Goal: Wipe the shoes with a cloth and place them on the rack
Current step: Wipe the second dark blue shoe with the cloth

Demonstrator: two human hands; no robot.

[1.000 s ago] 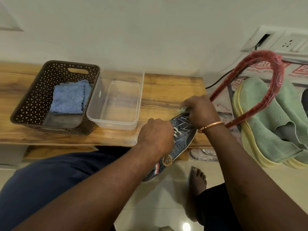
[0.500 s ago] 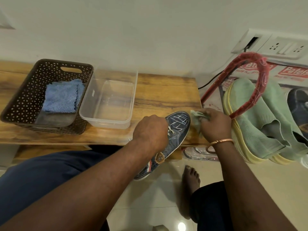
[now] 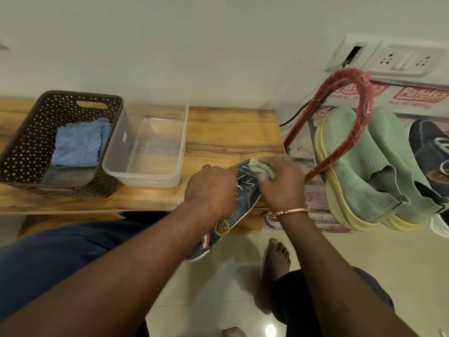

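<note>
I have the wooden worktop [image 3: 230, 135] across the left and middle. The red-framed rack [image 3: 365, 93] stands just right of it, with a pair of green shoes [image 3: 352, 166] already propped on it. At the worktop's left a brown basket [image 3: 24, 147] sits just beside a clear tub [image 3: 143, 178].

The blue denim shoe [image 3: 247, 186] lies across the near right edge, toe on the wood and heel hanging out over the floor. The left hand [image 3: 211, 188] is curled over its lacing, holding it down. The right hand [image 3: 283, 186] grips a bunched pale green cloth [image 3: 262, 167] against the toe.

My worry is the overhang. A hard stroke toward the near side, or a slackening left hand, could tip the shoe onto the floor. The rack is also near the right wrist, so I judge a wide sweep could knock its frame and unsettle the green shoes.
</note>
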